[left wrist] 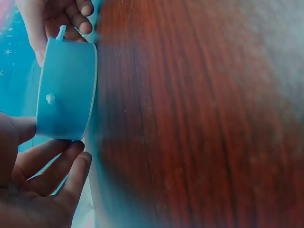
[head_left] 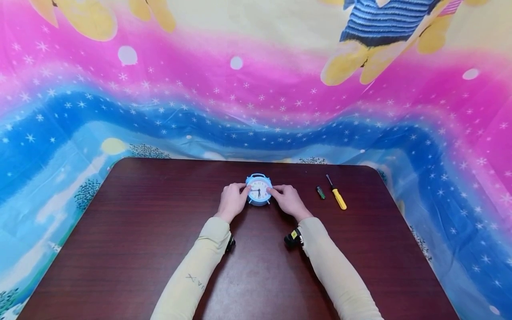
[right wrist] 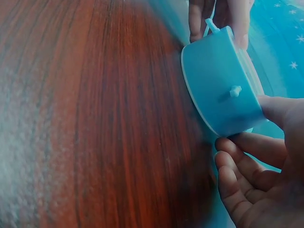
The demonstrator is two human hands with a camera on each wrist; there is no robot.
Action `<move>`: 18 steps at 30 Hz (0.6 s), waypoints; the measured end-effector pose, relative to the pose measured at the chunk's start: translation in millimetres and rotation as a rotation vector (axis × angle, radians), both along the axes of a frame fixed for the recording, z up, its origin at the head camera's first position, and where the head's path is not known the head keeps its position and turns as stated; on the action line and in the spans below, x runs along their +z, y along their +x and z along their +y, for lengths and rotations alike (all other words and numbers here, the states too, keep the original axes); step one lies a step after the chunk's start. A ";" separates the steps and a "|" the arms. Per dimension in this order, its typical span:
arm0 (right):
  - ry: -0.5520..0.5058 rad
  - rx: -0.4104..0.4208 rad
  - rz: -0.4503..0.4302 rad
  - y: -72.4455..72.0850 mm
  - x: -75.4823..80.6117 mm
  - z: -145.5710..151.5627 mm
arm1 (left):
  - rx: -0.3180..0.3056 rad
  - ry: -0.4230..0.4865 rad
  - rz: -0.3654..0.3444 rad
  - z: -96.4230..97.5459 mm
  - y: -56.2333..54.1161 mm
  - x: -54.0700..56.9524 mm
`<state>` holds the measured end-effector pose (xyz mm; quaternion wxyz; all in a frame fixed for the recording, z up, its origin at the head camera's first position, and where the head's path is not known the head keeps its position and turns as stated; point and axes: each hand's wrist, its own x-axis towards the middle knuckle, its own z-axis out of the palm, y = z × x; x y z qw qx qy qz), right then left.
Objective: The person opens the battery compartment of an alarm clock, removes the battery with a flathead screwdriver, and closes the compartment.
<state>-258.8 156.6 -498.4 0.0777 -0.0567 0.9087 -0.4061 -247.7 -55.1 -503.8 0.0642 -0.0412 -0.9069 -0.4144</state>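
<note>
A light blue alarm clock [head_left: 259, 190] with a white dial lies near the middle of the far half of the table, its face toward the head camera. My left hand [head_left: 233, 201] grips its left side, the thumb at the rim of the face. On the opposite side, my right hand [head_left: 289, 201] holds it the same way. Both wrist views show the clock's blue casing [left wrist: 66, 90] from the side, with a small peg [right wrist: 235, 91] sticking out. Thumb and fingers of each hand pinch across the casing's depth.
To the right of the clock lie a yellow-handled screwdriver [head_left: 339, 198] and a short dark green piece [head_left: 320, 192], perhaps a bit or a small handle. The dark brown table [head_left: 152, 231] has rounded far corners. A printed cloth [head_left: 256, 111] hangs behind and beside it.
</note>
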 end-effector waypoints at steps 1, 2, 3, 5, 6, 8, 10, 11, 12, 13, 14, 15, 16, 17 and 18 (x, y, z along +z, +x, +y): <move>-0.003 -0.005 0.001 -0.1 0.0 -0.4 | -0.002 -0.005 0.003 0.5 -0.5 -0.1; -0.003 -0.012 0.002 -0.3 0.1 -0.9 | -0.003 -0.012 0.002 1.0 -0.9 -0.3; -0.004 -0.019 0.003 -0.4 0.4 -1.4 | -0.003 -0.015 0.000 1.5 -1.3 -0.6; -0.008 -0.033 0.000 -0.3 1.0 -2.6 | 0.002 -0.016 -0.014 2.5 -1.7 -1.0; -0.010 -0.038 -0.002 -0.3 1.4 -3.1 | 0.005 -0.015 -0.021 2.9 -1.9 -1.1; -0.006 -0.047 -0.009 -0.8 1.3 -3.3 | 0.010 -0.016 -0.030 3.6 -2.4 -1.8; -0.005 -0.050 -0.019 -1.3 1.1 -3.2 | 0.013 -0.015 -0.035 4.2 -2.7 -2.3; -0.005 -0.050 -0.025 -1.4 1.1 -3.0 | 0.014 -0.016 -0.038 4.4 -2.8 -2.5; -0.005 -0.050 -0.032 -1.4 1.1 -2.9 | 0.013 -0.015 -0.042 4.6 -2.5 -2.5; -0.004 -0.047 -0.039 -1.4 1.1 -2.7 | 0.013 -0.015 -0.043 4.8 -2.4 -2.6; -0.007 -0.047 -0.047 -1.4 1.4 -2.6 | 0.013 -0.018 -0.044 4.9 -2.3 -2.2; -0.008 -0.045 -0.053 -1.7 1.6 -2.7 | 0.012 -0.019 -0.045 4.8 -2.2 -1.7; -0.010 -0.045 -0.060 -1.8 1.9 -2.8 | 0.011 -0.022 -0.045 4.7 -2.2 -1.4; -0.013 -0.044 -0.065 -2.0 2.3 -2.7 | 0.011 -0.022 -0.045 4.6 -2.2 -1.0; -0.019 -0.045 -0.074 -2.2 2.3 -2.9 | 0.011 -0.021 -0.046 4.4 -2.1 -0.4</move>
